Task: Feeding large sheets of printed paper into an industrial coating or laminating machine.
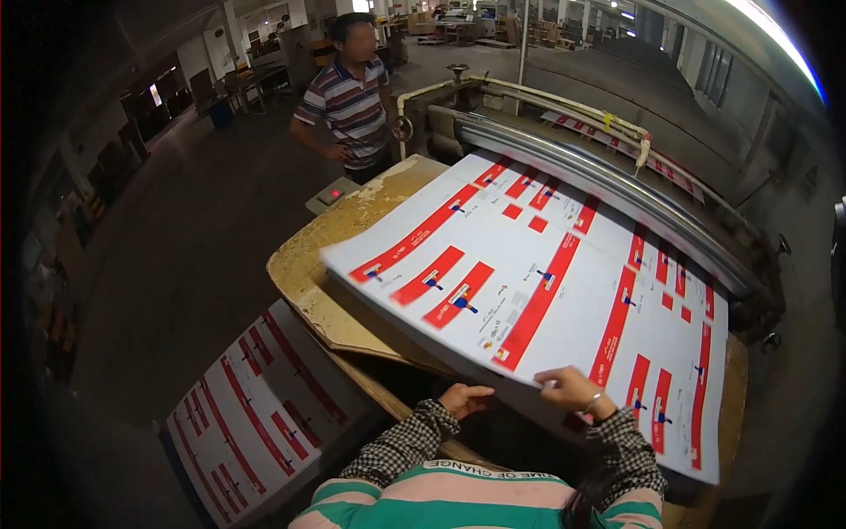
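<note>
A large white printed sheet [582, 304] with red bands and small blue marks slopes across the feed board, its far edge by the machine's metal roller [608, 198]. My right hand [571, 389] is closed on the sheet's near edge, fingers pinching it from above. My left hand [464, 399] is just left of it, below the same edge, with the index finger stretched out and nothing visible in it. Its other fingers curl partly out of sight. Checked sleeves cover both forearms.
The worn wooden board [304, 264] juts out at the left. Below it lies a stack of similar printed sheets [256, 414]. A person in a striped shirt [348, 115] stands beyond the board. A pale pipe rail [564, 104] runs above the roller.
</note>
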Demonstrator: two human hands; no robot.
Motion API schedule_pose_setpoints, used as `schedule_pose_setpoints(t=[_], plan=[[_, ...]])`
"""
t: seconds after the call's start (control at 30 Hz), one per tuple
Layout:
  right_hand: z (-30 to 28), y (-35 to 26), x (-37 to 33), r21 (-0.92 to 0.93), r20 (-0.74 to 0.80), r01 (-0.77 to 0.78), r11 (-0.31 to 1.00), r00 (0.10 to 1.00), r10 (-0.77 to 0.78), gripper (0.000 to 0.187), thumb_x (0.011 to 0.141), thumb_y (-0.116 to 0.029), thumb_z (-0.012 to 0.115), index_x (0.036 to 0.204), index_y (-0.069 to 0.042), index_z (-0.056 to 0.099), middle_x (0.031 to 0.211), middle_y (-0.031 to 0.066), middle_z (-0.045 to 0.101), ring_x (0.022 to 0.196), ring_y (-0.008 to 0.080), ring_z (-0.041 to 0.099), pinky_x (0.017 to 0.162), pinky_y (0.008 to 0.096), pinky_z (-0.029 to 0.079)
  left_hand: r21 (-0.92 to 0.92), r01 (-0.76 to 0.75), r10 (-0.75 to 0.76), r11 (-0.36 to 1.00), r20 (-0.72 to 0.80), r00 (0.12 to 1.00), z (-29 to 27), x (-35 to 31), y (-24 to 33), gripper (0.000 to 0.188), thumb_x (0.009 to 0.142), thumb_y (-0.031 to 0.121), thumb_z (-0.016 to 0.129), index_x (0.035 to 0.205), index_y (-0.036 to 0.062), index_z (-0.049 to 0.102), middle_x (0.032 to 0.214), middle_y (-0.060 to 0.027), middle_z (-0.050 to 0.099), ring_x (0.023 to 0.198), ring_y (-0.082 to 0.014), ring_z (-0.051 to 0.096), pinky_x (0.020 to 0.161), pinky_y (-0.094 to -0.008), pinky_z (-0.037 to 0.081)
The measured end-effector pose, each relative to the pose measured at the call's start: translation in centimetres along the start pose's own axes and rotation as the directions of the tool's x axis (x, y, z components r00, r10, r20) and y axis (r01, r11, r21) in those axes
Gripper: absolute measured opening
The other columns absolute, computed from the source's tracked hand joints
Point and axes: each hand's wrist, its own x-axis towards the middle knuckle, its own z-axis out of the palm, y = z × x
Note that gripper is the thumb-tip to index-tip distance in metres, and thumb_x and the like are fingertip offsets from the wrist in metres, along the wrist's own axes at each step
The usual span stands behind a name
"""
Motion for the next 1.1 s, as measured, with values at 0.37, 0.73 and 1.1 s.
schedule_pose_setpoints(t=[0.37, 0.73, 1.1], plan=[[4.6, 2.3, -1.4, 0.307, -0.189, 0.116, 0.945, 0.980, -0.059, 0.032, 0.066, -0.008, 0.058, 0.097, 0.002, 0.059, 0.110, 0.0152, 0.055, 0.094, 0.0220, 0.057, 0.082, 0.0265, 0.044, -0.025, -0.116, 0.108, 0.993, -0.216, 0.970, -1.0, 2.4, -1.7, 0.031, 0.085, 0.013, 0.045, 0.111, -0.0029, 0.046, 0.107, -0.0166, 0.053, 0.097, -0.0280, 0.054, 0.081, -0.0418, 0.047], [5.0, 7.1, 6.6, -0.132, -0.556, 0.085, 0.988, 0.819, -0.145, 0.046, 0.060, -0.033, 0.067, 0.090, -0.001, 0.056, 0.096, 0.0197, 0.056, 0.095, 0.0353, 0.050, 0.084, 0.0407, 0.039, 0.071, -0.064, 0.069, 0.995, -0.066, 0.995, 1.3, -0.2, 0.5, 0.027, 0.083, 0.015, 0.051, 0.101, -0.0040, 0.049, 0.093, -0.0134, 0.057, 0.083, -0.0235, 0.058, 0.073, -0.0379, 0.051], [1.1, 1.0, 0.2, 0.049, -0.264, 0.162, 0.986, 0.954, -0.144, 0.019, 0.068, -0.014, 0.053, 0.081, -0.004, 0.062, 0.071, 0.0182, 0.059, 0.062, 0.0296, 0.059, 0.060, 0.0329, 0.048, -0.061, -0.028, 0.026, 0.998, -0.022, 0.999, 0.6, -0.4, 0.2, 0.030, 0.080, 0.009, 0.054, 0.108, 0.0002, 0.049, 0.104, -0.0128, 0.055, 0.098, -0.0254, 0.052, 0.084, -0.0414, 0.044]])
